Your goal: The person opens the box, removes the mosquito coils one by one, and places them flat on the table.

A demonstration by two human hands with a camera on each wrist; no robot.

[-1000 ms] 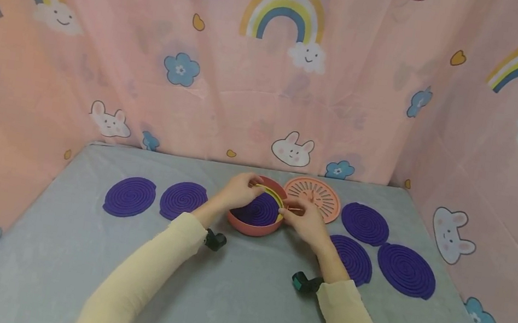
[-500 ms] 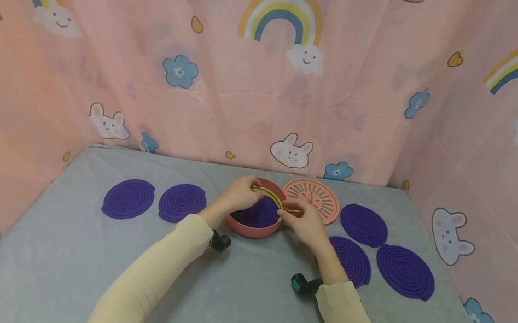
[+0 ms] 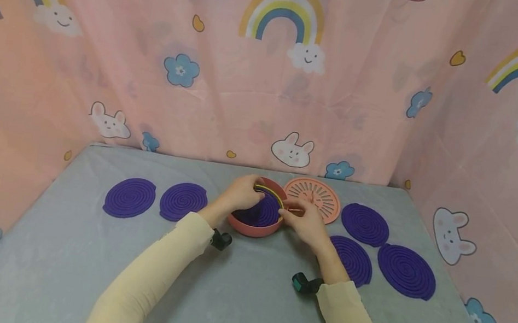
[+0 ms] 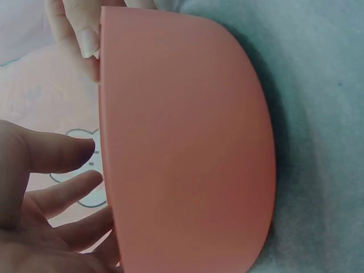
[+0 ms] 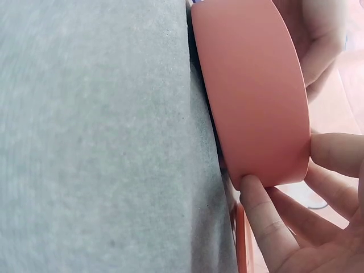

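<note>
Soft even light, wrist views blurred close

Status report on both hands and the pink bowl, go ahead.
Left hand and right hand both at the pink bowl rim, right thumb on its wall. Purple coil inside. Slotted pink lid behind, clear of the hands.

— What lies to the left on the grey table cover (image 3: 239,302)?

— Two purple spiral coils: the far-left coil (image 3: 129,197) and, just beside it to the right, a second coil (image 3: 183,200).

— And on the right?

— Three more purple coils. One (image 3: 365,224) lies farther back, one (image 3: 406,270) sits nearer and farthest right, and a third (image 3: 352,258) lies nearer the middle, partly hidden. A slotted pink lid (image 3: 316,196) lies flat toward the far edge, left of the rear coil.

— What stands behind?

— A pink curtain (image 3: 228,96) printed with rainbows, clouds, rabbits and blue flowers wraps the back and both sides.
</note>
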